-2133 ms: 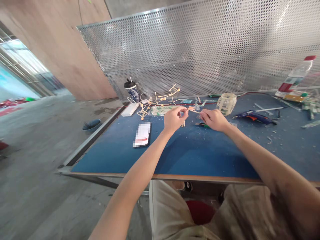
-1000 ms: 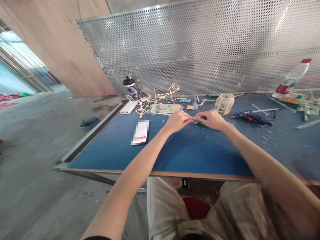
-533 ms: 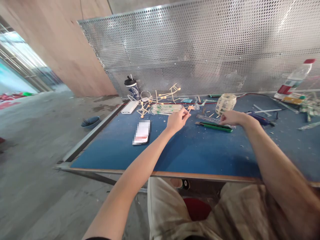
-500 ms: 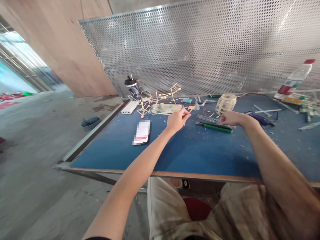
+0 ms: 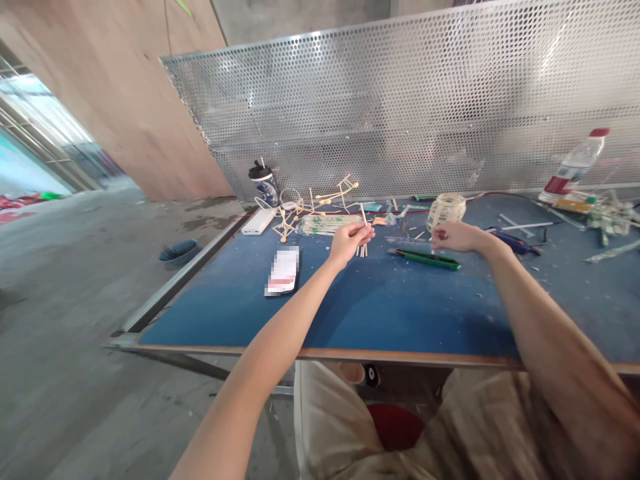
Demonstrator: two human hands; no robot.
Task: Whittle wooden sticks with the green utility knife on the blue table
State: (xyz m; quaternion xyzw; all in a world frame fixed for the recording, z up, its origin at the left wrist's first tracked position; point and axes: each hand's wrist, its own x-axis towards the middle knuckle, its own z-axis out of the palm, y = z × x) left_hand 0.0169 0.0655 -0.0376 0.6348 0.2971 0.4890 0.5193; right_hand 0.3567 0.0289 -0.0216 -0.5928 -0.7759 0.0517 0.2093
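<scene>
Between the fingertips of my left hand (image 5: 347,243) a short, pale wooden stick (image 5: 363,212) stands nearly upright. Several short sticks (image 5: 362,252) lie on the table just below those fingers. My right hand (image 5: 453,237) is closed in a pinch over the table; a small pale bit shows under its fingertips, too small to name. Below it lies a green utility knife (image 5: 425,259), its blade end pointing left. A clear plastic strip (image 5: 403,241) rests behind the knife. Right behind my right hand stands a round, pale lattice container (image 5: 448,208).
Stick models with yellowish joints (image 5: 320,203), a packet of sticks (image 5: 327,225), a white power bank (image 5: 258,221) and a dark tumbler (image 5: 264,183) stand at the back left. A phone (image 5: 283,271) lies nearer. Rightward are a blue tool (image 5: 515,241) and a bottle (image 5: 575,167).
The stick in my left hand has turned upright, and the short sticks under that hand now show. My right hand has shifted slightly left and up, away from the knife. The view has tilted slightly.
</scene>
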